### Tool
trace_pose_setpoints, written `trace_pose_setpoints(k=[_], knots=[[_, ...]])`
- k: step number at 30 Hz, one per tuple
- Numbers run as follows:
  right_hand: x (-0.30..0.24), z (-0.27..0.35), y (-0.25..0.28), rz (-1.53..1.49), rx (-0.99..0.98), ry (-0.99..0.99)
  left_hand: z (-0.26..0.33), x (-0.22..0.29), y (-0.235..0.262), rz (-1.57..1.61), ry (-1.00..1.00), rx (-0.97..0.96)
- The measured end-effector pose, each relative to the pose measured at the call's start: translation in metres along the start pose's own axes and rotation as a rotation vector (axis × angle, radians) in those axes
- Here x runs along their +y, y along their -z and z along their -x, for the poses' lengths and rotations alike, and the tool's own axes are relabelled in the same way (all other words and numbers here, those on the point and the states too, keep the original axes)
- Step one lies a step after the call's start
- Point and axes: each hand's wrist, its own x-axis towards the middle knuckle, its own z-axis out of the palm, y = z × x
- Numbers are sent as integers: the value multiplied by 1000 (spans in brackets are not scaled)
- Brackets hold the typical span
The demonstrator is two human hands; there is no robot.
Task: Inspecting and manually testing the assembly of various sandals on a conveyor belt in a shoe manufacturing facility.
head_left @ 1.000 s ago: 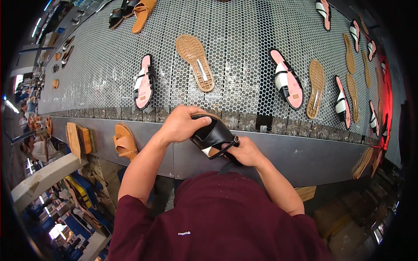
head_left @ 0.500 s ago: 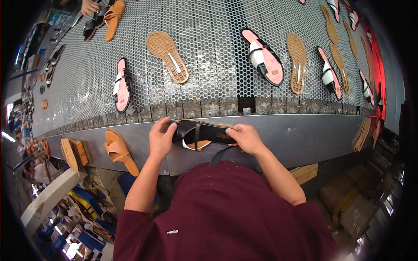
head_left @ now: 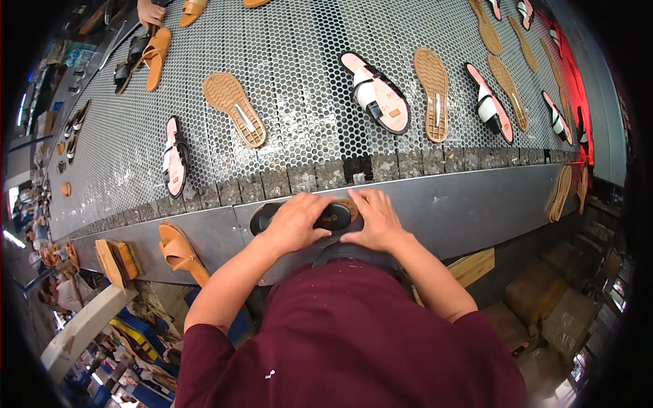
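Note:
A black sandal [head_left: 335,217] lies lengthwise on the metal ledge in front of me, its dark insole showing at the heel end. A tan rim, apparently of an outsole [head_left: 353,209], peeks out beside that heel. My left hand [head_left: 294,223] is wrapped over the sandal's middle and hides its straps; the black toe end shows to its left. At the heel end, my right hand [head_left: 378,221] has thumb and fingers spread apart around the tan rim, its fingertips touching or very close to it.
Beyond the ledge [head_left: 469,204] runs a perforated metal conveyor [head_left: 292,88] carrying pink-and-white sandals [head_left: 377,93] and tan outsoles [head_left: 235,109]. A tan sandal [head_left: 178,251] and wooden blocks [head_left: 117,260] sit at the ledge's left. Another person's hand [head_left: 150,13] is at the far left.
The sandal has gone from held tilted between both hands to lying flat beneath them. My left hand moved right over it; my right hand spread at the heel. Shoes on the conveyor shifted left.

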Motion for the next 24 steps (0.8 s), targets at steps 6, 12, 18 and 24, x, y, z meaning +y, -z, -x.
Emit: trace_pose_setpoints(k=[6,12,18,24], knots=[[15,-18,16,-261,-241,-82,3,7,12,60,-1,126],[-6,-12,58,-635,-393,-192,2,20,19,117,-41,163],[-17,-14,75,-590,-395,-50,-1,28,22,153,-90,184],[-25,-17,86,-523,-454,-56,-1,29,22,149,-138,194]])
